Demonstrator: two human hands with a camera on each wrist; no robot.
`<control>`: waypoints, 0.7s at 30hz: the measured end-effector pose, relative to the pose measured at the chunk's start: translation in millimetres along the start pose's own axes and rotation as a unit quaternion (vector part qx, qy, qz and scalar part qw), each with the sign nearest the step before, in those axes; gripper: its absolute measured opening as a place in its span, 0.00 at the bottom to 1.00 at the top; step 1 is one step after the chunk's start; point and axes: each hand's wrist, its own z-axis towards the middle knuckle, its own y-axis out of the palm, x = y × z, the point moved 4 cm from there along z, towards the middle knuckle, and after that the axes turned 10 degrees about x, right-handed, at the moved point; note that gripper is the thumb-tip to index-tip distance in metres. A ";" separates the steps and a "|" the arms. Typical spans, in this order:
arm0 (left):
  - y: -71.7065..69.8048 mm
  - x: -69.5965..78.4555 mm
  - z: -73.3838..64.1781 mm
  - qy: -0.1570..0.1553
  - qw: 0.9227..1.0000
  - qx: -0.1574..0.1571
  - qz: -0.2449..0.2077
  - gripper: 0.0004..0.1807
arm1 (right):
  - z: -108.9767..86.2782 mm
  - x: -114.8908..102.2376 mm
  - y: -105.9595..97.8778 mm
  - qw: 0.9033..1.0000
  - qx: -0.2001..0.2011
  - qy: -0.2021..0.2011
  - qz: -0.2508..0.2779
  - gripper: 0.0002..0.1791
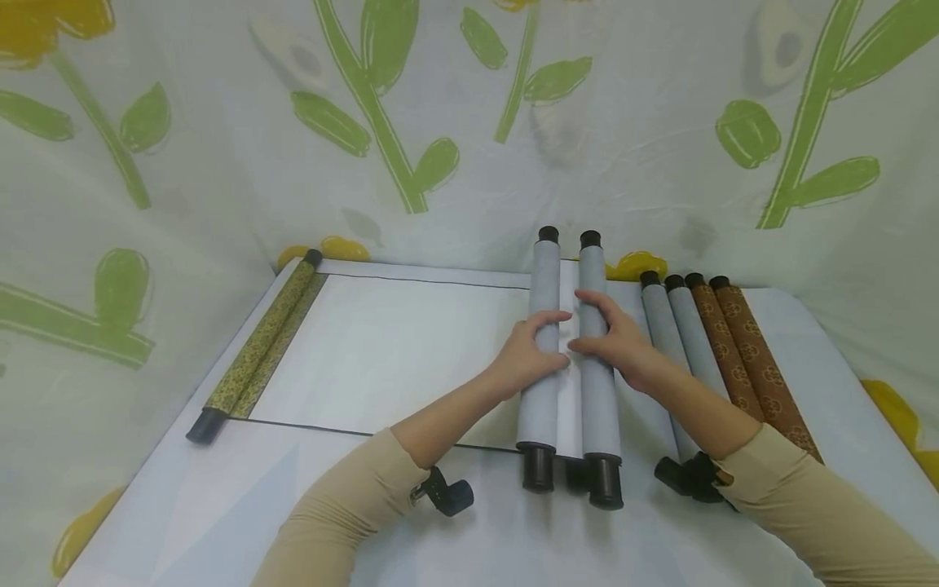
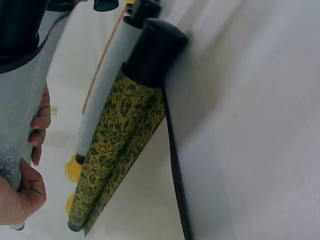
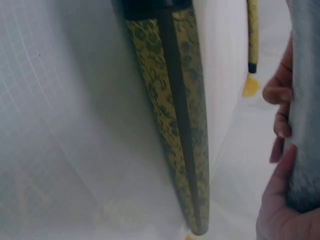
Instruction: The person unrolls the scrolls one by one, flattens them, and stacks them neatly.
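Two grey scroll rolls with black end knobs stand side by side, with a white strip between them. My left hand grips the left roll, thumb and fingers curled round it. On the right roll, my right hand has its thumb and fingers wrapped across the middle. Beneath both lies an unrolled scroll with a blank white sheet and a yellow-green patterned roll at its left. Its other patterned roll, mostly hidden in the head view, shows in both wrist views below the grey rolls.
Right of my hands lie two more grey rolls and two brown patterned rolls with black ends. All rest on a pale table. A hanging cloth with green leaf prints borders the back and sides.
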 end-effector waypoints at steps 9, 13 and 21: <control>-8.3 -0.1 -5.1 -0.014 1.000 0.017 0.019 0.36 | 2.5 0.4 5.4 1.000 0.019 -0.005 -0.012 0.51; -12.5 -1.1 -7.0 -0.021 0.999 0.018 0.017 0.37 | 3.0 -0.3 5.0 0.999 0.015 -0.010 -0.027 0.49; -23.2 -5.3 -7.9 -0.026 0.998 0.045 0.022 0.33 | 4.2 -2.2 4.4 0.998 0.012 -0.002 -0.057 0.44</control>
